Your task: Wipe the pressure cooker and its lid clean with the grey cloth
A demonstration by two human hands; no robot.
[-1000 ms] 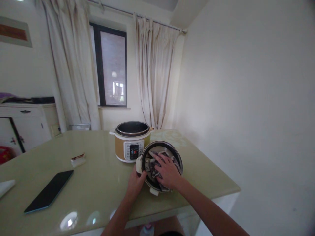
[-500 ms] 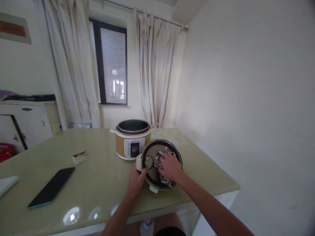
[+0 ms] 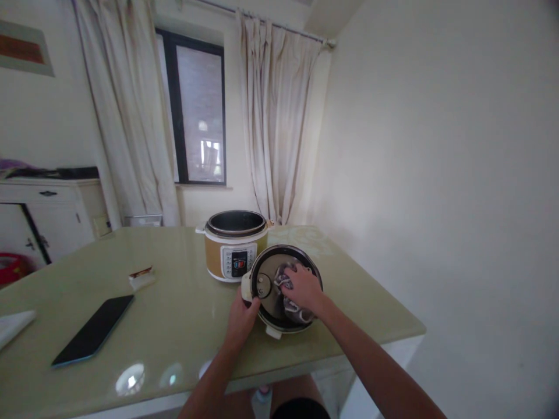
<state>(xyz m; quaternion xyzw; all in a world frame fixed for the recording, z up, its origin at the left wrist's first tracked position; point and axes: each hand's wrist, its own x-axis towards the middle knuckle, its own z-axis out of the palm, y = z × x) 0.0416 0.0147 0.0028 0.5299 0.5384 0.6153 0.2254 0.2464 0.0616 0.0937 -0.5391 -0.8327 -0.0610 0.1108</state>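
Note:
A round pressure cooker lid [image 3: 269, 269] is tilted with its metal underside facing me, near the table's front edge. My left hand [image 3: 241, 317] grips its left rim by the white handle, thumb over the edge. Bunched under my right hand [image 3: 303, 285] is a grey patterned cloth [image 3: 297, 312], pressed against the right part of the lid's inside. My right fingers are curled on the cloth. Just behind the lid stands the white and gold electric pressure cooker [image 3: 213, 256], uncovered, its dark inner pot showing; the lid hides part of its right front.
On the pale green glossy table [image 3: 183, 326] a dark tablet-like slab [image 3: 94, 330] lies at left. Beyond it is a small white packet [image 3: 142, 279]. A white object [image 3: 15, 326] sits at the far left edge. A wall [image 3: 437, 174] rises along the right.
My right hand has drawn the cloth rightward from the middle of the lid, uncovering the round valve area at left, and has bunched it up. My left hand keeps its hold.

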